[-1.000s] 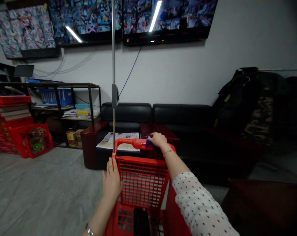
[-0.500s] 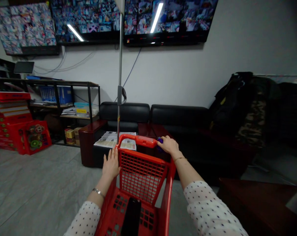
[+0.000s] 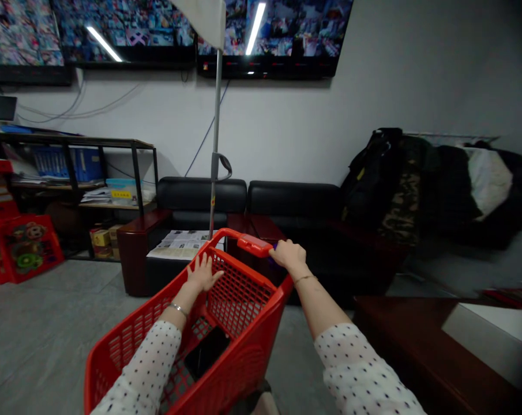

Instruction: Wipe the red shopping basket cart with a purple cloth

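1. Cart (image 3: 243,369), red and slotted, stands at an angle before me, its handle (image 3: 252,244) toward the black sofa (image 3: 202,196) and its basket reaching to the lower left.
2. My right hand (image 3: 290,255) is closed on a purple cloth (image 3: 275,261) at the handle's right end. My fingers hide most of the cloth.
3. My left hand (image 3: 202,275) is open, fingers spread, at the upper left rim; whether the palm touches it, I cannot tell.
4. Room to move: grey floor (image 3: 40,334) extends left of the basket toward the shelf (image 3: 133,144). On the right, a narrower strip separates the cart from the brown table (image 3: 394,334). The gap between handle and sofa cannot be judged.
5. A dark, flat object (image 3: 206,351) lies in the basket, its markings unreadable.
6. My left sleeve (image 3: 146,363) covers part of the basket's left side; the lower frame edge cuts off the cart's underside.
7. A pole (image 3: 216,115) rises behind the cart's rim; its foot is obscured. The white panel (image 3: 206,20) on top is cut off above.
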A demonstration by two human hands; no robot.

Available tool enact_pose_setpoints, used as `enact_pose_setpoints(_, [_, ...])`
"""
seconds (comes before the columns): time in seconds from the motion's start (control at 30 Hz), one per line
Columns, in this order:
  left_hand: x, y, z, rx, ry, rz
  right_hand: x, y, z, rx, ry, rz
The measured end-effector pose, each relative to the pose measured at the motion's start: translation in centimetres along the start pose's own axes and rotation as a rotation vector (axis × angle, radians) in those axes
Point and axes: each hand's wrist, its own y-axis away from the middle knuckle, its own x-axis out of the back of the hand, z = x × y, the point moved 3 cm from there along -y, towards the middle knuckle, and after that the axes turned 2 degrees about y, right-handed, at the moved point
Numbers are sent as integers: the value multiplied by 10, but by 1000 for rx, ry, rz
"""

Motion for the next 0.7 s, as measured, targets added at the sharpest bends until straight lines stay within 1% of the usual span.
enact_pose_setpoints(0.07, [-9,17,33,-64,112,-60,4,9,-3,-33,3,-4])
enact_pose_setpoints(0.13, [-20,38,70,-160,204,-134,9,19,-4,-65,2,-4])
enact_pose_setpoints(0.2, [-28,59,103,-241,272,-175,15,31,-4,-85,-1,-2])
enact_pose_setpoints(0.27, [-32,77,125,-288,310,-179,22,44,-3,-89,-8,-25])
enact_pose_setpoints(0.3, [-33,84,130,-300,309,-152,26,51,-3,-88,-12,-45])
enact_pose_setpoints(0.37, [-30,97,130,-320,287,-87,34,64,-2,-83,-21,-92])
enact_pose_setpoints(0.43, [-24,107,118,-339,280,-55,43,77,-1,-61,-40,-129])
enact_pose_setpoints(0.53, [-12,118,88,-387,285,-106,53,101,-2,-1,-81,-156])
enact_pose_setpoints(0.63, [4,131,59,-437,282,-152,60,130,-5,95,-91,-157])
enact_pose_setpoints(0.7, [14,141,45,-397,283,-148,61,148,-10,185,-85,-106])
